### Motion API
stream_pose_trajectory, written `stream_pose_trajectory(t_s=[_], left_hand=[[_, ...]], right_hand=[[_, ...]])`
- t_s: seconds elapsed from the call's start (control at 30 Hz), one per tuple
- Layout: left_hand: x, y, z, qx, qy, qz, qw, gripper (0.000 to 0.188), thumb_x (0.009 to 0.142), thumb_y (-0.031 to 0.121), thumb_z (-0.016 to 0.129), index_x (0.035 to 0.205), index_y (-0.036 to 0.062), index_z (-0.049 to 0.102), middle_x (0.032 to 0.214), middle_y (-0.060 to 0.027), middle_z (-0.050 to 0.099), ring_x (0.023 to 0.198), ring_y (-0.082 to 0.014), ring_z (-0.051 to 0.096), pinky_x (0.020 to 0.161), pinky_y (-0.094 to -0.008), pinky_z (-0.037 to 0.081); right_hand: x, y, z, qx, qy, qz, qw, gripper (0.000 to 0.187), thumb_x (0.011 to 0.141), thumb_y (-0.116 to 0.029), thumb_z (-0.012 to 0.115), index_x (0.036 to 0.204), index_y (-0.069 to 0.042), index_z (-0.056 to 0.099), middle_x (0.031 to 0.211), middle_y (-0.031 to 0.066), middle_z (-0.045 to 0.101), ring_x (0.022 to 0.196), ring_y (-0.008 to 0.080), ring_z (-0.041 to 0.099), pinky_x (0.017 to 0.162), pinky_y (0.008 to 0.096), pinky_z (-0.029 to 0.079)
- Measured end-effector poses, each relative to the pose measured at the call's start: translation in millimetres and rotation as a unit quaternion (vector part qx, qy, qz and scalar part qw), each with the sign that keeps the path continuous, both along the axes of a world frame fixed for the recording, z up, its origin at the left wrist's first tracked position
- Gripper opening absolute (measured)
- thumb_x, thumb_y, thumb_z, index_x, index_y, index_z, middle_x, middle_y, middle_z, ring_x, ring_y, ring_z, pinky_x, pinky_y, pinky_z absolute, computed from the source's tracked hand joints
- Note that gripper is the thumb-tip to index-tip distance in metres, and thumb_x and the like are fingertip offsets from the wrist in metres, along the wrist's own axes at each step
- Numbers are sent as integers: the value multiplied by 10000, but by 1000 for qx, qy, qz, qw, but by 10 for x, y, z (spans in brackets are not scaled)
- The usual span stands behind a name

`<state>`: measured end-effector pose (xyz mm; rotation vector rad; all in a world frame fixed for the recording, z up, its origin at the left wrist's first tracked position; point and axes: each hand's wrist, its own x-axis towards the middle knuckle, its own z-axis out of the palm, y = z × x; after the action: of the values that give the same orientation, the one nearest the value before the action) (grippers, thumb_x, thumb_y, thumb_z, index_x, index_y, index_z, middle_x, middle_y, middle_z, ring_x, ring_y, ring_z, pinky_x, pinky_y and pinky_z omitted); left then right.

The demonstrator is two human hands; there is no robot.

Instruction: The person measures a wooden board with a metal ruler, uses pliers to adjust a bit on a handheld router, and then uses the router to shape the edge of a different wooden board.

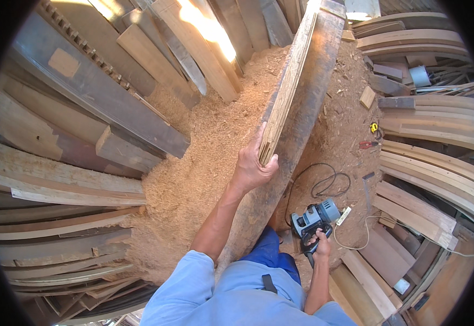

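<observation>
My left hand (251, 169) is closed round the near end of a long, narrow wooden strip (287, 89). A groove shows in the strip's near end. The strip lies lengthwise along a worn, heavy plank (307, 100), which runs from my body toward the far side. To the right of the plank, my right hand (320, 244) grips the black handle of a blue-grey electric router (314, 219). The router is held low beside my blue-clad legs, apart from the wooden strip. Its bit is not visible from here.
Wood shavings (204, 163) cover the floor left of the plank. Stacked boards (63, 179) line the left, and curved timbers (430, 163) the right. A black cord (329, 182), yellow tape measure (374, 127), red-handled tool (367, 144) and white power strip (344, 215) lie on the right.
</observation>
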<state>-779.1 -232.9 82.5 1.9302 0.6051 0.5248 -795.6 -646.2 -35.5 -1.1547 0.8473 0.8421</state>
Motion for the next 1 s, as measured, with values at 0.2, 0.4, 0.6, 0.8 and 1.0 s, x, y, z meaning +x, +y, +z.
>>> stream_pose_trajectory(t_s=[0.2,0.4,0.6,0.8,1.0], left_hand=[[-16,10,56,-24,12,4,1000,830,758,123,677,1504,-52,357,919,-224,689,822,-314,720,806,-353,566],[-22,22,111,-62,48,-13,997,831,775,102,653,1528,-39,329,1163,-221,683,1012,-241,701,921,-310,528],[-40,37,86,-44,45,-16,998,838,775,118,652,1526,-52,320,1177,-248,669,1033,-274,701,928,-318,526],[-47,46,33,-27,-12,-17,999,823,815,177,658,1534,-27,312,1138,-306,657,1045,-409,678,944,-408,520],[-59,90,19,-140,-47,4,989,564,963,159,503,1477,-59,423,1385,-277,574,1320,-292,553,1106,-343,401]], right_hand=[[2,108,30,-8,5,20,1000,128,893,-100,620,1007,-132,570,684,0,503,545,126,524,482,320,485],[2,176,31,-11,11,32,999,107,896,-109,620,994,-131,581,659,-11,506,541,121,533,484,324,486],[29,254,44,-1,1,38,999,106,891,-111,628,987,-122,586,659,-6,514,537,123,537,477,327,483],[54,325,83,-9,-3,38,999,109,887,-112,635,986,-115,589,658,-2,519,529,127,539,474,327,485],[69,377,99,-12,14,48,999,120,881,-112,639,988,-119,585,652,2,525,524,131,543,480,333,492]])
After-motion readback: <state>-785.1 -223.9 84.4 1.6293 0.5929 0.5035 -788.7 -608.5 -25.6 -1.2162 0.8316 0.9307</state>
